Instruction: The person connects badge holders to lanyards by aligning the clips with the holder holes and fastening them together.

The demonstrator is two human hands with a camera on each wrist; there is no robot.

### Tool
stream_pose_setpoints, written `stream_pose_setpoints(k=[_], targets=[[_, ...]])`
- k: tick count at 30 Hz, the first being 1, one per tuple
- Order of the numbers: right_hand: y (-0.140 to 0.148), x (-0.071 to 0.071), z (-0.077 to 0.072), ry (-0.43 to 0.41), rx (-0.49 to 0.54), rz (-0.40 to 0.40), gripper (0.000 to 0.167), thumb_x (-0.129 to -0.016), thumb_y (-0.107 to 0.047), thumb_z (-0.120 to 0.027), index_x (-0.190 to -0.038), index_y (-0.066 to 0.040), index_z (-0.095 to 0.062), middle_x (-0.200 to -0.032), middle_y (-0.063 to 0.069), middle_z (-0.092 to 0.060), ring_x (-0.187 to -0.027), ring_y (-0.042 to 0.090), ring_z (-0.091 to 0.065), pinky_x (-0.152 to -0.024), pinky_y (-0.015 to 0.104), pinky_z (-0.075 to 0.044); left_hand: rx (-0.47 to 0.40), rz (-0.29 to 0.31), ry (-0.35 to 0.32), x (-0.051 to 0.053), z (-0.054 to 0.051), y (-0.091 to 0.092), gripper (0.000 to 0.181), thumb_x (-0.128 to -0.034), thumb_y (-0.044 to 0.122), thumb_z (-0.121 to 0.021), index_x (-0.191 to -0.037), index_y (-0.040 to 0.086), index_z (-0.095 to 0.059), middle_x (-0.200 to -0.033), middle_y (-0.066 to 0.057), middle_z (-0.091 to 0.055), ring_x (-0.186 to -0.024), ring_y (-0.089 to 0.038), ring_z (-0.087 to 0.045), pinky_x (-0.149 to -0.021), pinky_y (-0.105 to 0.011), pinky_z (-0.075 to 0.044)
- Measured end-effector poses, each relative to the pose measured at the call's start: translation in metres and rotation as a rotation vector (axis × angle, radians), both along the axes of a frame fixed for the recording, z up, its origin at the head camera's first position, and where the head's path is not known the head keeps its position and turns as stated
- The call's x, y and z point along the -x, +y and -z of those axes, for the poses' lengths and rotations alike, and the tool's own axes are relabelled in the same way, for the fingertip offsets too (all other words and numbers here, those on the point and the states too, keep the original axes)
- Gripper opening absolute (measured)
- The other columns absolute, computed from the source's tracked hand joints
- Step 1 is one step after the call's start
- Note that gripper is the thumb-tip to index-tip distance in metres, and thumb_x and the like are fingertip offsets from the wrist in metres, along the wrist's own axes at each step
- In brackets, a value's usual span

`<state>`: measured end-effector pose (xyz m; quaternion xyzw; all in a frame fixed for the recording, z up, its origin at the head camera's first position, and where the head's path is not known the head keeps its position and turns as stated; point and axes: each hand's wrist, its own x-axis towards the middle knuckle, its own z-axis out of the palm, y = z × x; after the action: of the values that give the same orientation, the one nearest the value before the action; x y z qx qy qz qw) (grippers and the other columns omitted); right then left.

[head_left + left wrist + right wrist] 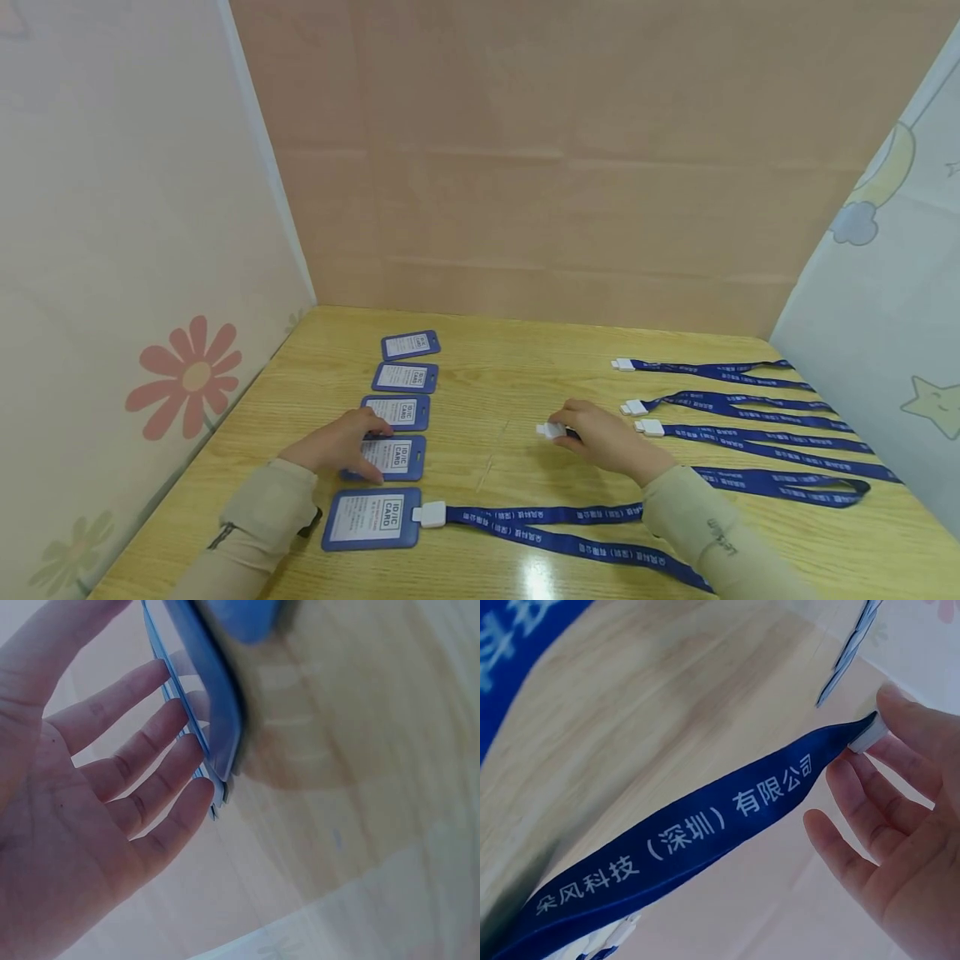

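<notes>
My left hand (339, 444) is at the blue ID card holder (405, 458) second from the front, thumb and fingers spread over its left part. In the left wrist view the fingers (142, 750) are only slightly bent, and their tips meet the holders' edges. My right hand (609, 442) pinches the white clip (551, 430) of a blue lanyard, just above the table. The printed strap (697, 832) trails from that clip in the right wrist view. Nearest me lies a card holder (371, 519) with a lanyard's white clip (432, 514) at its slotted end.
Three more blue card holders (405, 377) continue the column towards the back. On the right, several blue lanyards lie with white clips (649, 427) pointing left. Fabric walls (525, 208) border the wooden table (495, 367) at the back and both sides.
</notes>
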<state>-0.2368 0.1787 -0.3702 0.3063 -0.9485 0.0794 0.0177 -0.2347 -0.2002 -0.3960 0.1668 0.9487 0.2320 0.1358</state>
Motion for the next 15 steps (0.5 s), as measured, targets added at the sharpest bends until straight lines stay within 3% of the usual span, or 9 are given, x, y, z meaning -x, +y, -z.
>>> stream_pose_setpoints(k=[15], targets=[[-0.013,-0.001,0.001,-0.043,0.018,-0.023,0.026,-0.086,-0.019,-0.066,-0.109,-0.008,-0.067,-0.096,0.001,-0.063,-0.083,0.012,-0.058,-0.076,0.031,-0.054,0.027,-0.014,0.002,-0.001,0.0,0.001,0.064,-0.0578,0.026,-0.088,-0.114,0.008,-0.064,-0.11,-0.005,-0.058,-0.102,-0.019,-0.054,-0.1,-0.045,-0.044]])
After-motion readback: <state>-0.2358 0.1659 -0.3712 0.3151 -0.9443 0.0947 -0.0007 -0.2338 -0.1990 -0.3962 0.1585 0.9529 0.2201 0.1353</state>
